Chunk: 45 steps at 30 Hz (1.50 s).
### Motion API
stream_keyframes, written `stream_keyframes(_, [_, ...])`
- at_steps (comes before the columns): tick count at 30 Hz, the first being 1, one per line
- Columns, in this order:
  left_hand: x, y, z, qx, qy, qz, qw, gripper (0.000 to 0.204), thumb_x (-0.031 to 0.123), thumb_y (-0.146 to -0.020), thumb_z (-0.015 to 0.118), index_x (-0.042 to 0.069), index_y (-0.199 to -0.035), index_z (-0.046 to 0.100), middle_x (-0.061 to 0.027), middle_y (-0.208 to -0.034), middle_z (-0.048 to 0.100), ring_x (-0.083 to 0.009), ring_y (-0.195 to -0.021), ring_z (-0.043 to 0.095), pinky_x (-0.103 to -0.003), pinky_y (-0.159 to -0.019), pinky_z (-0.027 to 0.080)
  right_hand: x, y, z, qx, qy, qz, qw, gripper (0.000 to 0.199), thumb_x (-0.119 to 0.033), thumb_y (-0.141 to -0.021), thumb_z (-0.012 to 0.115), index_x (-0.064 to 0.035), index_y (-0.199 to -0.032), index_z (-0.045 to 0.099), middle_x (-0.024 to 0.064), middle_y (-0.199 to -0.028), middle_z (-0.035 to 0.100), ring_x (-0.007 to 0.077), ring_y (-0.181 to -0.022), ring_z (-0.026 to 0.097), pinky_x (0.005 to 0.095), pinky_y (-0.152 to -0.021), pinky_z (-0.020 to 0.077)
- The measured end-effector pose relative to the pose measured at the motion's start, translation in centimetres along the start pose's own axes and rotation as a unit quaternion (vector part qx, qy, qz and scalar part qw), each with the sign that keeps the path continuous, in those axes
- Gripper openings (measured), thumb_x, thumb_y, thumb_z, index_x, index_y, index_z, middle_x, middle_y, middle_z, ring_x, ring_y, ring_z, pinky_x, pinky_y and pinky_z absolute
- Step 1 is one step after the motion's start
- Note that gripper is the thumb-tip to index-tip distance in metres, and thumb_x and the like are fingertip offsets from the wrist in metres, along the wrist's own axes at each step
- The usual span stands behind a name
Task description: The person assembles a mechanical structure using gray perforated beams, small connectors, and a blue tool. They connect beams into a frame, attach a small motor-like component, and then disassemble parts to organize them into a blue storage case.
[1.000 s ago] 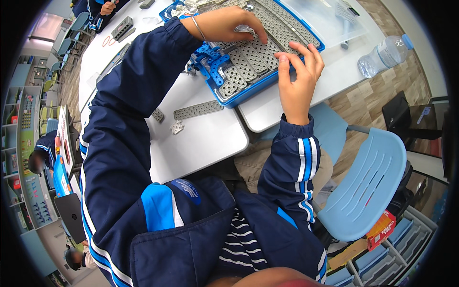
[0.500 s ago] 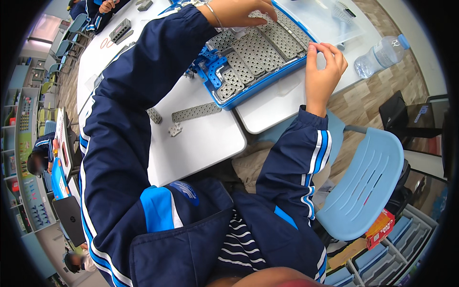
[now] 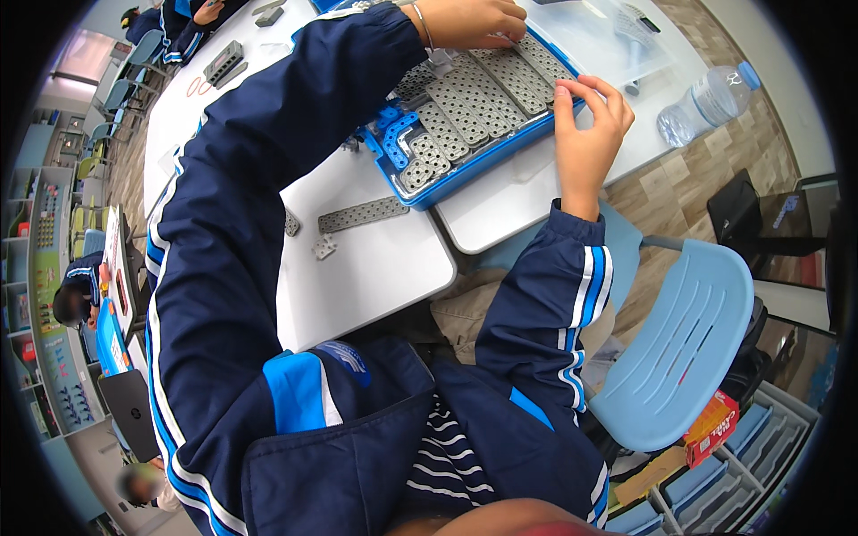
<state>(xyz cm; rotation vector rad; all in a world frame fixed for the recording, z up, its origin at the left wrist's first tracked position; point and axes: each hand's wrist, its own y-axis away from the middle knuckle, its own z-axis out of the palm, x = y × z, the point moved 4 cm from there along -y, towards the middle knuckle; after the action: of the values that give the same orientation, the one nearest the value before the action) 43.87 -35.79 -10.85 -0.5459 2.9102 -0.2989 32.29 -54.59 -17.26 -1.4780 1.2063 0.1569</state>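
Observation:
A blue storage box (image 3: 465, 177) with rows of grey perforated building plates (image 3: 465, 112) stands on the white table. Over its far part is my left hand (image 3: 472, 21), palm down, fingers curled together among the plates; whatever the fingertips grip is hidden. My right hand (image 3: 593, 134) is at the box's right corner, thumb and forefinger drawn together on the rim, the other fingers bent. Blue angled beams (image 3: 399, 140) lie in the near left compartment. On the table left of the box are a long grey perforated plate (image 3: 362, 214) and a small light-grey connector (image 3: 325, 247).
A clear plastic lid (image 3: 617, 40) lies beyond the box, and a water bottle (image 3: 708, 104) lies on its side to the right. A grey device (image 3: 223, 62) sits at the far left. A light-blue chair (image 3: 679, 348) stands at my right. Other people work nearby.
My left hand has shifted slightly right and its fingers have curled down toward the plates. My right hand has moved a little left along the box's edge.

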Motion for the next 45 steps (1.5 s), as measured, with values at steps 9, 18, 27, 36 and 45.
stream_keyframes(9, [-0.6, -0.5, -2.8, 0.048, 0.039, 0.02, 0.998, 0.01, 0.011, -0.088, 0.068, 0.009, -0.093, 0.059, -0.0104, -0.087, 0.061, -0.032, -0.082, 0.066, -0.042, -0.072, 0.053, 0.6, -0.3, -2.1, 0.059, -0.085, 0.047, 0.994, 0.01, -0.013, -0.093, 0.069, -0.0122, -0.096, 0.079, 0.0031, -0.117, 0.066, 0.0267, -0.117, 0.05, 0.0383, -0.101, 0.0435])
stream_keyframes(18, [-3.9, 2.7, -9.6, 0.208, 0.204, -0.178, 0.94, 0.009, 0.005, -0.098, 0.052, 0.003, -0.106, 0.05, -0.0067, -0.081, 0.058, -0.0152, -0.069, 0.061, -0.032, -0.065, 0.053, -0.9, 0.5, 0.5, -0.052, 0.057, -0.101, 0.992, 0.025, -0.037, -0.1, 0.067, -0.0181, -0.1, 0.083, 0.0024, -0.141, 0.06, 0.0348, -0.145, 0.034, 0.0553, -0.116, 0.0228])
stream_keyframes(27, [-5.3, 5.1, -6.0, 0.07, 0.209, -0.233, 0.947, 0.024, 0.01, -0.096, 0.051, 0.001, -0.117, 0.058, -0.009, -0.086, 0.065, -0.0164, -0.076, 0.062, -0.031, -0.069, 0.051, -0.1, 0.9, 0.3, -0.061, 0.015, -0.065, 0.996, 0.023, -0.034, -0.1, 0.067, -0.0167, -0.101, 0.082, 0.0021, -0.139, 0.061, 0.0336, -0.144, 0.034, 0.0532, -0.115, 0.026])
stream_keyframes(36, [-1.8, 2.7, -2.8, -0.069, 0.191, -0.149, 0.968, 0.025, 0.013, -0.086, 0.071, 0.002, -0.108, 0.07, -0.014, -0.098, 0.069, -0.0271, -0.086, 0.068, -0.036, -0.075, 0.053, -0.2, 1.1, 0.7, -0.037, 0.06, -0.067, 0.995, 0.02, -0.026, -0.096, 0.069, -0.0112, -0.106, 0.078, 0.0088, -0.138, 0.058, 0.0358, -0.142, 0.036, 0.0527, -0.114, 0.0307])
stream_keyframes(45, [-3.5, 0.6, -0.2, -0.056, 0.142, -0.034, 0.988, 0.027, 0.019, -0.084, 0.079, 0.004, -0.105, 0.073, -0.0144, -0.1, 0.065, -0.0332, -0.09, 0.065, -0.042, -0.08, 0.052, -0.2, 1.1, 0.4, -0.032, 0.041, -0.053, 0.997, 0.021, -0.025, -0.097, 0.067, -0.0079, -0.104, 0.078, 0.009, -0.136, 0.059, 0.035, -0.137, 0.039, 0.0525, -0.113, 0.0317])
